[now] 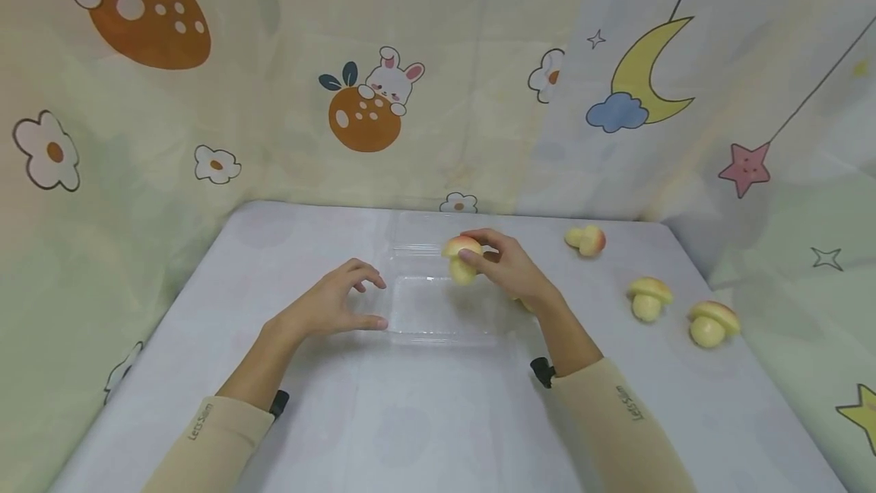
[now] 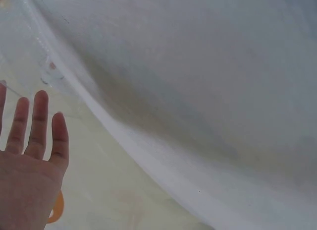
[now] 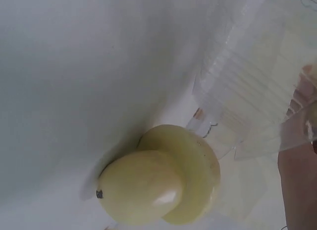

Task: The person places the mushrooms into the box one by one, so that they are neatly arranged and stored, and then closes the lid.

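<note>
My right hand (image 1: 506,268) pinches a yellow toy mushroom (image 1: 462,271) with a reddish cap, stem down, above a clear plastic box (image 1: 438,339). The box lies on the table with its lid (image 1: 417,230) folded back toward the wall. At the box's left side my left hand (image 1: 335,301) has its thumb and fingers spread apart and holds nothing; whether the tips touch the box I cannot tell. Its fingers (image 2: 37,126) look straight in the left wrist view. Another mushroom (image 1: 523,304) is mostly hidden behind my right wrist; a mushroom (image 3: 143,188) looms large in the right wrist view.
Three more toy mushrooms stand or lie to the right: one at the back (image 1: 585,240), one in the middle (image 1: 648,298) and one near the right edge (image 1: 713,323). A white cloth covers the table (image 1: 411,417). Behind it hangs a printed curtain (image 1: 479,97).
</note>
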`<action>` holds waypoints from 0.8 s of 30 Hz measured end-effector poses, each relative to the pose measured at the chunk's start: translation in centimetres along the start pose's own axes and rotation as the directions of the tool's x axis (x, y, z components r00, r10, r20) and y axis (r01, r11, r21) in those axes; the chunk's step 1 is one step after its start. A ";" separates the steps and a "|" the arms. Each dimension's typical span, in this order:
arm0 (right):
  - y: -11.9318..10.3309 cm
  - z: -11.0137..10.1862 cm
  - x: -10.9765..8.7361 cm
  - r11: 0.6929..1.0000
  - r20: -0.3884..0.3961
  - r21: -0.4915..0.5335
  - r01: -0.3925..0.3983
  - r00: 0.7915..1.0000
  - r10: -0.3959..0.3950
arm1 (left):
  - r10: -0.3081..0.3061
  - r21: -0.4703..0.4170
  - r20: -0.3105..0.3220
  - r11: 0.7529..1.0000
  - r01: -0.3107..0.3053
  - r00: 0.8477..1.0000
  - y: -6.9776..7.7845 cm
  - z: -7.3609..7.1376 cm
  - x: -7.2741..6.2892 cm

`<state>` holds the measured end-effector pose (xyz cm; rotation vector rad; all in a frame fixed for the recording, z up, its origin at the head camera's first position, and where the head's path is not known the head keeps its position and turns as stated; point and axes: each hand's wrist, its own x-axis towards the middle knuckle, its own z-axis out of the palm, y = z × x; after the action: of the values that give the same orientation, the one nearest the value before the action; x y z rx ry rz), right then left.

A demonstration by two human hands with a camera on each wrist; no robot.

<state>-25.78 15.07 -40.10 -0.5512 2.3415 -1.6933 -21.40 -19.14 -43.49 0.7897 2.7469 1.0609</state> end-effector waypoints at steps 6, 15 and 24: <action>0.0 0.8 0.4 1.000 0.029 -0.021 0.014 0.999 -0.014 | 0.015 0.026 0.001 1.000 -0.015 1.000 0.1 -0.1 0.3; 0.5 2.1 1.5 0.997 0.053 -0.076 0.034 0.998 -0.030 | 0.008 0.021 -0.002 1.000 -0.008 1.000 0.2 -0.3 0.2; 1.3 3.3 2.6 0.989 0.087 -0.144 0.017 0.996 -0.005 | 0.008 0.009 -0.008 1.000 -0.008 1.000 0.0 0.2 -0.2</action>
<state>-27.11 11.49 -42.24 -0.6501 2.4164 -1.4801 -21.16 -19.15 -43.68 0.7996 2.7590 1.0562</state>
